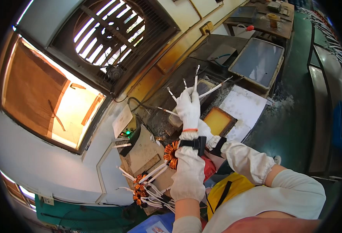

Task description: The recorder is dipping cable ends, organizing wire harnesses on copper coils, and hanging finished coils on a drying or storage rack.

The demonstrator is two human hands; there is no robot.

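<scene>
My left hand (188, 106), in a white knit glove, is closed around several white-sleeved wire leads (196, 79). Their bare tips fan out past the fingers. Behind the left wrist is my right hand (206, 130), also gloved; its fingers are hidden, so what it holds cannot be seen. An orange copper-wound ring coil (171, 155) shows beside my left sleeve, partly covered by it. More ring coils (140, 190) with white leads lie in a heap at the lower left. Both forearms wear white sleeves with black straps.
Beyond my hands is a dark, debris-strewn bench with a yellow-filled square tray (219, 121), white sheet (242, 105) and large grey tray (258, 60). A control box with a green light (129, 133) stands left. A fan (109, 33) fills the wall opening.
</scene>
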